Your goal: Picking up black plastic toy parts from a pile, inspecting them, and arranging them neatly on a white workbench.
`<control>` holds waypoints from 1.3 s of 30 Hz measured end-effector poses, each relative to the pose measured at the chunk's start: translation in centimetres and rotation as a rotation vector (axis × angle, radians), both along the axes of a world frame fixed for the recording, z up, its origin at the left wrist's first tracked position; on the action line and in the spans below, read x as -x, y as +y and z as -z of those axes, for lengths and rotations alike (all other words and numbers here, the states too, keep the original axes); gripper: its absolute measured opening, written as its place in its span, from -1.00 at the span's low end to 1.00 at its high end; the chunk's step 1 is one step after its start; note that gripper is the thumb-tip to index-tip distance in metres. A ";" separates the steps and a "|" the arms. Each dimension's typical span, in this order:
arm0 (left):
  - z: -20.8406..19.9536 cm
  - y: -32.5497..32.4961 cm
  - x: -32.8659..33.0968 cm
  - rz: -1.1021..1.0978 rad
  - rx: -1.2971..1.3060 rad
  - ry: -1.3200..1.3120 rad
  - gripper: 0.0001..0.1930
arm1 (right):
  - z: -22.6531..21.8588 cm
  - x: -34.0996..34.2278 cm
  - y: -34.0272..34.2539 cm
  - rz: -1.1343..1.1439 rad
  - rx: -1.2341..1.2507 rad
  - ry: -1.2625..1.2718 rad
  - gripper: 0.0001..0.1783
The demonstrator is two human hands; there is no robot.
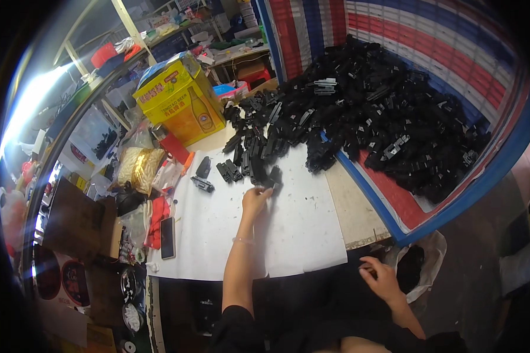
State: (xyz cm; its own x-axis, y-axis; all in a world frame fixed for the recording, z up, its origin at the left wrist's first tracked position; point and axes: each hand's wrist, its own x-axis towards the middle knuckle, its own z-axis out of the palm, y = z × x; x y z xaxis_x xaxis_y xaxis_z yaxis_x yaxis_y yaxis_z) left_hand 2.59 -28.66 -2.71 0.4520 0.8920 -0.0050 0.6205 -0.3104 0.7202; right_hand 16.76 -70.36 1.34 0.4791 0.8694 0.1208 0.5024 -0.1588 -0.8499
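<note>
My left hand (255, 201) reaches over the white sheet (300, 235), its thumb and fingertips pinched at the lower end of a small black plastic part (275, 175). That part lies in front of a loose cluster of similar black parts (255, 154). A couple of separate pieces, one of them a dark part with a grey end (202, 184), rest to the left. My right hand (384, 280) hangs past the table's front edge, near a pale bag (433, 259) with dark contents. Its fingers are loosely curled and apart, and nothing shows between them.
A large heap of black parts (388, 117) fills a striped, blue-edged bin (388, 220) at the right. A yellow carton (182, 106) and a red cylindrical container (171, 143) stand at the back left. A phone (168, 237) lies at the sheet's left edge beside red cloth (157, 220).
</note>
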 end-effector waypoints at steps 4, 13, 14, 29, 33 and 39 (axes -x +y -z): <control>-2.6 -5.7 2.2 0.107 0.398 -0.287 -0.60 | 0.1 1.0 3.1 -0.177 -0.130 0.024 -0.61; -6.5 -16.6 4.5 0.689 1.038 -0.428 -0.55 | -1.7 0.6 8.8 -0.137 -0.362 0.475 -0.69; -6.5 -17.1 4.7 0.681 1.043 -0.436 -0.54 | -2.2 0.8 8.5 -0.135 -0.358 0.477 -0.69; -7.6 -23.1 4.1 0.328 0.303 -0.596 -0.64 | -3.4 2.8 6.8 0.123 -0.507 0.702 -0.87; -7.3 -23.2 4.4 0.354 0.286 -0.559 -0.64 | -3.4 2.7 6.4 0.103 -0.472 0.677 -0.86; -7.9 -24.1 3.5 0.344 0.342 -0.565 -0.70 | -3.3 2.5 5.7 0.064 -0.474 0.563 -0.76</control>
